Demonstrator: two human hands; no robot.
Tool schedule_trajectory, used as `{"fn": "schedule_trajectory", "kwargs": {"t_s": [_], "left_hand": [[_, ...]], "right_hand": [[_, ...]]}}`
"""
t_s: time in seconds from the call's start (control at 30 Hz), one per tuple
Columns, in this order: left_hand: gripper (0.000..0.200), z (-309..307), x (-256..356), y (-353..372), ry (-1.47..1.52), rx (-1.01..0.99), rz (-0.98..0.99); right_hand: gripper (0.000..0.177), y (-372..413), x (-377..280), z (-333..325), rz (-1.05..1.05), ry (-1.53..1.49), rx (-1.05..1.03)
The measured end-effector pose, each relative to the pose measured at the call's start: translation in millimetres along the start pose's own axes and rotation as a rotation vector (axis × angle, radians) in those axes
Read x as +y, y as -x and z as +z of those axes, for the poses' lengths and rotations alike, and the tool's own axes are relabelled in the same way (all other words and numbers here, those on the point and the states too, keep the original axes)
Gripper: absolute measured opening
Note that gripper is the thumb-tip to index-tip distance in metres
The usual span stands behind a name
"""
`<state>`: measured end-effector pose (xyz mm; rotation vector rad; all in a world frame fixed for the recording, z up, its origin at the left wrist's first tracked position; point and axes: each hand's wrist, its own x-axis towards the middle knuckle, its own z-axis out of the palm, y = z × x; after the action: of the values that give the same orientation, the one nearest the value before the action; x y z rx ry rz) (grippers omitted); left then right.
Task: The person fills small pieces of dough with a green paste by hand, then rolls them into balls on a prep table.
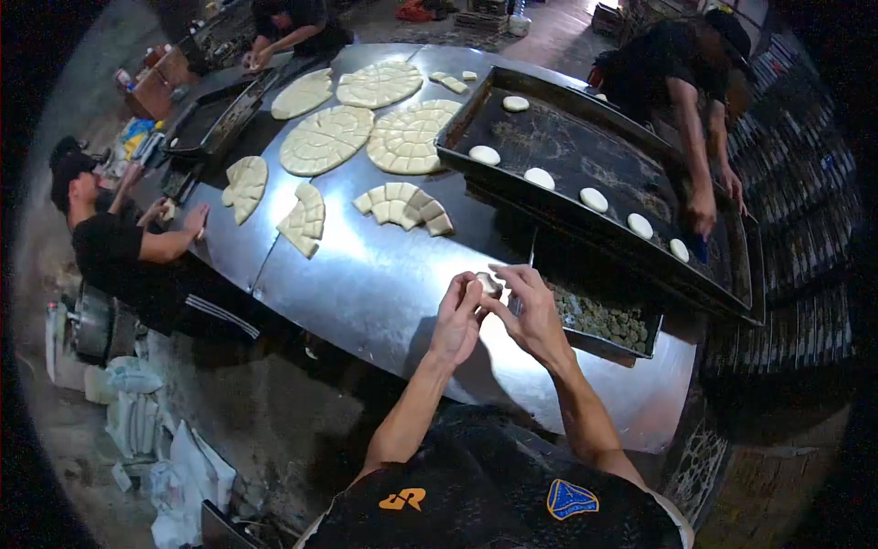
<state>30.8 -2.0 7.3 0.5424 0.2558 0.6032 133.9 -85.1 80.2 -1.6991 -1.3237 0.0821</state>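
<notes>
Head view, so what's all this stuff made of?

Mostly pale dough on a shiny sheet-metal table [357,306] with bright glare spots. Big flat dough rounds [380,84] sit at the far side, smooth and scored into sections. Nearer is a curved dough strip [402,203] cut into chunky blocks. The big tray [572,137] is dark metal, straight-sided and scuffed, with smooth white discs [594,199] spaced out in it. Partly below its near edge is a metal bin [585,340] of rough, greenish-brown lumps [615,322].

Cool, and the hands?

Left hand [457,320] has its thumb and fingers closed around a small whitish dough piece [490,285], held above the table, just beside the bin. Right hand [530,316] is more spread, thumb and forefinger a little apart at the other side of that piece. Can't tell if those two actually grip it or only touch it. Fingers hide part of the dough, so no idea on its full shape.

Any logos?

Black shirt [476,476] has an orange emblem [402,499], looks like a stylised R in there. Other side has a blue badge [572,499] with an orange border; its lettering's too small for me to read.
</notes>
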Motion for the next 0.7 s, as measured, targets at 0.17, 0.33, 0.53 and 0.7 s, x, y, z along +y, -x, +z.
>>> {"fn": "schedule_trajectory", "kwargs": {"t_s": [0.17,0.33,0.53,0.7], "left_hand": [[0.018,-7.5,14.4,-1.7,0.098,-0.046,-0.015],[0.029,2.8,20.3,3.1,-0.098,-0.062,0.076],[0.041,-55.0,27.2,10.3,-0.381,0.252,0.177],[0.042,-101.1,76.5,62.9,-0.530,0.431,0.310]], "right_hand": [[0.022,7.0,12.2,13.5,-0.035,-0.022,-0.030],[0.020,-1.4,-16.8,12.1,0.063,-0.153,-0.032],[0.009,32.3,43.5,68.9,0.126,0.018,-0.180],[0.028,40.0,77.1,91.5,0.103,0.120,-0.228]]}}
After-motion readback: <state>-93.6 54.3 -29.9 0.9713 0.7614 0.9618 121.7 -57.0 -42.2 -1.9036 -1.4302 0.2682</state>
